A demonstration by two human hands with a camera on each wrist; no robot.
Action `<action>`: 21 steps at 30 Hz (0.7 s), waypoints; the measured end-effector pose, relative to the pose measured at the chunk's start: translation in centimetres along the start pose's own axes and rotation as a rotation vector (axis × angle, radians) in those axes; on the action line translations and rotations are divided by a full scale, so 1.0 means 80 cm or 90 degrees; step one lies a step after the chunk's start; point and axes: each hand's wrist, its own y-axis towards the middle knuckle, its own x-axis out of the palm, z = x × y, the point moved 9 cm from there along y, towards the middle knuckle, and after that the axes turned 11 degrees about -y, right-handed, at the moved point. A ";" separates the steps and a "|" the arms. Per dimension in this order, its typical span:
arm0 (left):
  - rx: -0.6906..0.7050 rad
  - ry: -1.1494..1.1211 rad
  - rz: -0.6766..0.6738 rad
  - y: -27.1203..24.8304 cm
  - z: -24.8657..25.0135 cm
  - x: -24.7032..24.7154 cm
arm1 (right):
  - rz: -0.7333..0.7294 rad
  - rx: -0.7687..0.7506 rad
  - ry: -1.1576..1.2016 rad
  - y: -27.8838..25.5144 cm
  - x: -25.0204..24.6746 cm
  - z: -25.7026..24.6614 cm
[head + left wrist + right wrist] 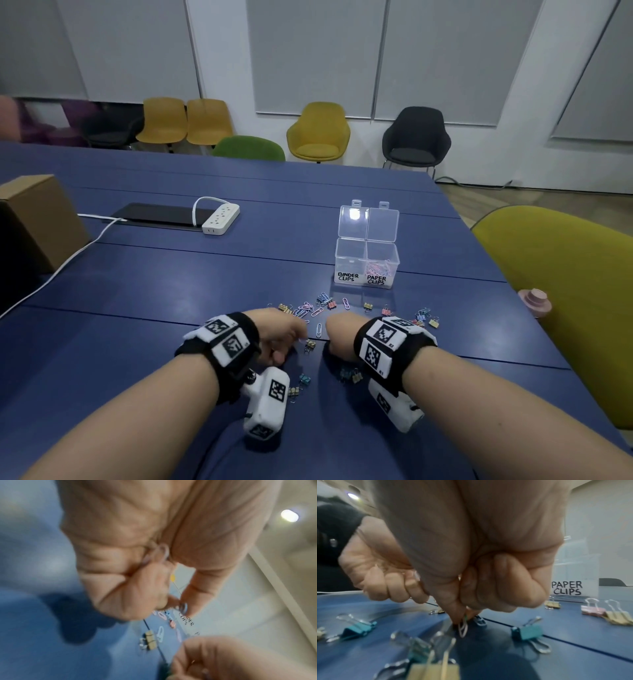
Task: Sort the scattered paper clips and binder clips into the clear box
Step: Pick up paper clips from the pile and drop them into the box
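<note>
The clear box [366, 255] stands open on the blue table, with labels BINDER CLIPS and PAPER CLIPS. Pastel paper clips [378, 269] lie in its right compartment. Scattered paper clips [310, 310] and binder clips [368, 306] lie in front of it. My left hand [291, 337] has its fingers curled round a paper clip [163, 553] in the palm, while thumb and forefinger pinch another clip [183, 607]. My right hand [334, 334] pinches a paper clip [463, 627] just above the table. Between the hands lies a yellow binder clip [310, 345].
Teal binder clips [527, 631] and yellow ones [618, 618] surround my right hand. A power strip [221, 219] on a black pad and a cardboard box [37, 219] sit at far left. A pink item [534, 301] and an olive chair [565, 291] are at right.
</note>
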 end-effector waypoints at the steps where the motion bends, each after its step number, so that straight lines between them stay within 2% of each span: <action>1: -0.019 -0.152 -0.041 0.000 -0.003 0.003 | 0.003 0.006 0.005 -0.002 0.003 0.004; 2: -0.031 -0.267 -0.085 -0.001 -0.004 0.007 | 0.007 0.013 0.021 -0.003 0.006 0.009; 4: -0.022 -0.402 -0.141 -0.003 0.003 0.007 | 0.021 0.013 0.111 -0.005 0.011 0.022; 6: 0.003 -0.485 -0.158 -0.001 0.009 0.004 | 0.043 0.025 0.294 -0.007 0.016 0.042; 7: 0.012 -0.512 -0.158 0.000 0.011 0.002 | 0.047 0.044 0.432 -0.009 0.020 0.053; 10: 0.031 -0.546 -0.155 0.001 0.018 0.003 | 0.048 0.093 1.003 -0.018 0.039 0.077; 11: 0.033 -0.555 -0.157 0.001 0.021 0.004 | 0.040 0.099 1.140 -0.021 0.046 0.084; 13: 0.036 -0.573 -0.171 -0.001 0.030 0.010 | 0.018 0.088 1.309 -0.026 0.054 0.093; 15: 0.033 -0.565 -0.173 -0.004 0.037 0.018 | 0.015 0.091 1.383 -0.029 0.061 0.104; 17: 0.019 -0.480 -0.166 -0.005 0.043 0.030 | 0.030 0.113 1.386 -0.032 0.067 0.114; 21: -0.002 -0.046 -0.097 -0.004 0.060 0.053 | 0.054 0.135 1.317 -0.034 0.074 0.133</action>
